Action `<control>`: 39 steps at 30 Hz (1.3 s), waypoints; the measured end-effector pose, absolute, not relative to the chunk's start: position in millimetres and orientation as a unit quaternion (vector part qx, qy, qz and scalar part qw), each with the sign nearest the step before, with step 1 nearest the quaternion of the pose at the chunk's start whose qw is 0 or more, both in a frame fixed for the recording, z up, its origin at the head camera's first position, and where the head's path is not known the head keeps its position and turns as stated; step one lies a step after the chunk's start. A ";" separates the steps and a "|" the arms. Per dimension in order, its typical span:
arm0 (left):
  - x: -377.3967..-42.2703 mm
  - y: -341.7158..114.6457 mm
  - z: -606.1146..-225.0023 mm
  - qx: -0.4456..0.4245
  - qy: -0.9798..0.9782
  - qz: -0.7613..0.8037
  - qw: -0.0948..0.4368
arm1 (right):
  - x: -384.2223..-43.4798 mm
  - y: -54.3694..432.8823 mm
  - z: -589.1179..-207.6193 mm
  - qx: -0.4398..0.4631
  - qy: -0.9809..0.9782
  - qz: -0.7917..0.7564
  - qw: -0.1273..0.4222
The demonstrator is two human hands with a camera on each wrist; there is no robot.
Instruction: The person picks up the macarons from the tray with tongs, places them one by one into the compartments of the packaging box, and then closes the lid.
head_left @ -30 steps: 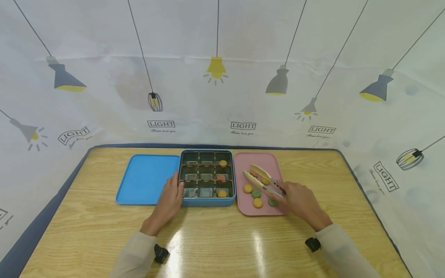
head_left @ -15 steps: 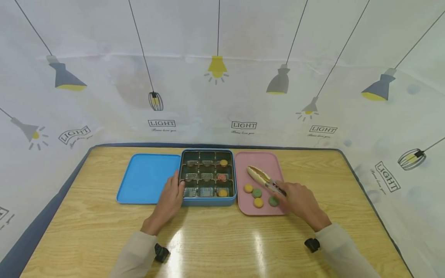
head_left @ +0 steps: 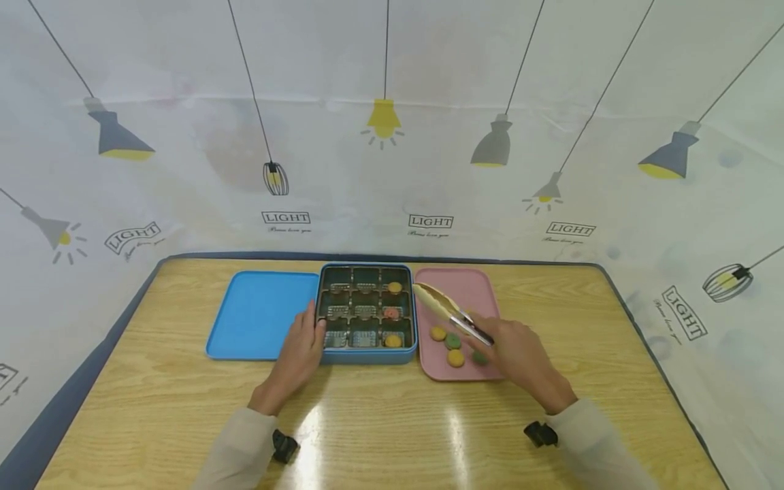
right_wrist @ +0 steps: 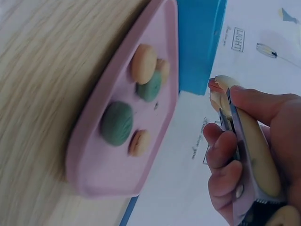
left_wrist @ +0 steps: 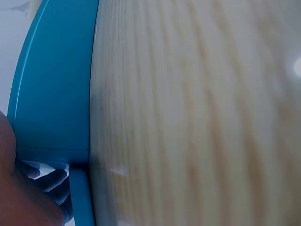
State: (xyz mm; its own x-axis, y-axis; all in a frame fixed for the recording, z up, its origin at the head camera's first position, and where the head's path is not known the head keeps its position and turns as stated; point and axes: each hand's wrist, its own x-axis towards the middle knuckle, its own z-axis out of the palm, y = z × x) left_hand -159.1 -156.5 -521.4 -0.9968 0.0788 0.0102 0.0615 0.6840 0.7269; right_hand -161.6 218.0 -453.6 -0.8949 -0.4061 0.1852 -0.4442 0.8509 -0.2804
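My right hand (head_left: 520, 354) grips tongs (head_left: 467, 328) with beige tips, held over the pink tray (head_left: 431, 369), the tips reaching the box's right rim. A reddish piece (right_wrist: 214, 85) shows between the tips in the right wrist view; in the head view it is hidden. My left hand (head_left: 300, 344) holds the near left corner of the blue box (head_left: 367, 356), thumb on the rim, fingers along the outer side. The box's dark insert has a yellow macaron (head_left: 395, 288), a red macaron (head_left: 391, 312) and another yellow macaron (head_left: 393, 340) in its right column.
Several yellow and green macarons lie on the tray, among them a green macaron (right_wrist: 117, 123) and a yellow macaron (right_wrist: 143, 64). A flat blue lid (head_left: 263, 316) lies left of the box. Behind the wooden table (head_left: 380, 422) hangs a lamp-printed backdrop (head_left: 343, 170).
The tongs, spread around a reddish macaron on the tray a second ago, have closed and moved left and up toward the box. My left hand and the box stay put.
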 end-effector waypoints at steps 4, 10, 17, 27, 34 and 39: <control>-159.1 -156.7 -521.4 0.038 0.916 0.398 0.014 | -158.6 204.8 -449.0 0.235 -0.957 0.160 0.063; -158.8 -157.0 -522.0 0.041 0.918 0.395 0.014 | -151.5 185.6 -446.3 0.264 -0.946 0.171 0.073; -158.4 -157.1 -520.3 0.040 0.917 0.396 0.016 | -141.7 164.7 -447.3 0.291 -0.940 0.164 0.076; -158.8 -155.3 -520.0 0.039 0.918 0.394 0.010 | -136.9 151.6 -455.9 0.311 -0.937 0.146 0.070; -158.7 -155.3 -519.7 0.036 0.920 0.390 0.010 | -137.3 150.0 -457.3 0.308 -0.939 0.145 0.049; -158.1 -155.8 -519.1 0.034 0.919 0.392 0.012 | -138.8 152.1 -457.0 0.310 -0.937 0.151 0.059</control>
